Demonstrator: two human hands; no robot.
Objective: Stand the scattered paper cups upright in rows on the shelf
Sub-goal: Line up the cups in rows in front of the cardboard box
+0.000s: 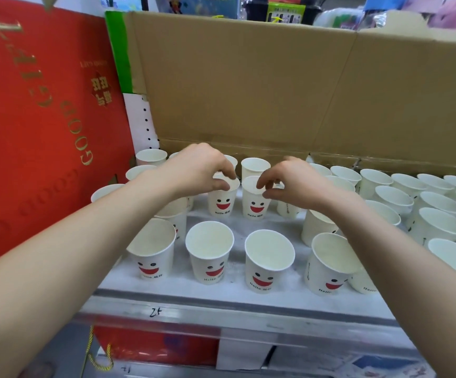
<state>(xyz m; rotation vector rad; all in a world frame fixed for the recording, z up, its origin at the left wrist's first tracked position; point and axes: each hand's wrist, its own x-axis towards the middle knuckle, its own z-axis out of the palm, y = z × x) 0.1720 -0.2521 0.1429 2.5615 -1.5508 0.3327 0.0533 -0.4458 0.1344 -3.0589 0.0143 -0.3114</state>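
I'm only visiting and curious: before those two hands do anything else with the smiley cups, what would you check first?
1. Left hand pinches the rim of a smiley cup: ok.
2. Right hand pinches the rim of the neighbouring cup: ok.
3. Both held cups upright, faces to the front: ok.
4. Their bases fully down on the shelf: cannot tell.
5. A gap between the two held cups: ok, narrow.
6. Front-right cups spaced like the rest of the front row: not ok, they crowd together.
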